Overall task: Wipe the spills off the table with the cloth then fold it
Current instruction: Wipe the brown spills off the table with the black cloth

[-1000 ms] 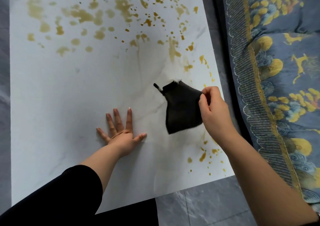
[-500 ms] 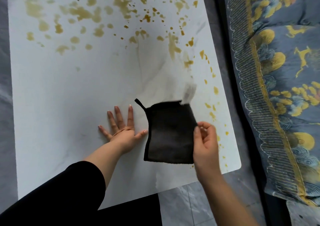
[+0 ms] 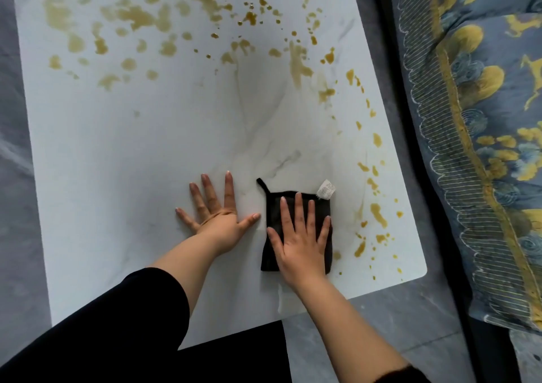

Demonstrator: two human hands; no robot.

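Note:
A small black cloth [image 3: 271, 209] with a loop and a white label lies flat on the white marble table [image 3: 132, 163] near its front right. My right hand [image 3: 299, 236] presses flat on the cloth with fingers spread. My left hand [image 3: 218, 212] rests flat on the bare table just left of the cloth, fingers spread, thumb close to the cloth's edge. Yellow-brown spills [image 3: 140, 19] cover the far part of the table. More yellow-brown drops [image 3: 378, 212] run down the right side, just right of the cloth.
The table's rounded front right corner [image 3: 419, 271] is close to the cloth. A blue and yellow patterned quilt [image 3: 475, 148] lies along the right. Grey tiled floor [image 3: 381, 338] shows in front and at the left.
The right hand carried the hanging cloth toward me, laid it flat on the table and now presses on it with open fingers. The left hand stayed flat in place.

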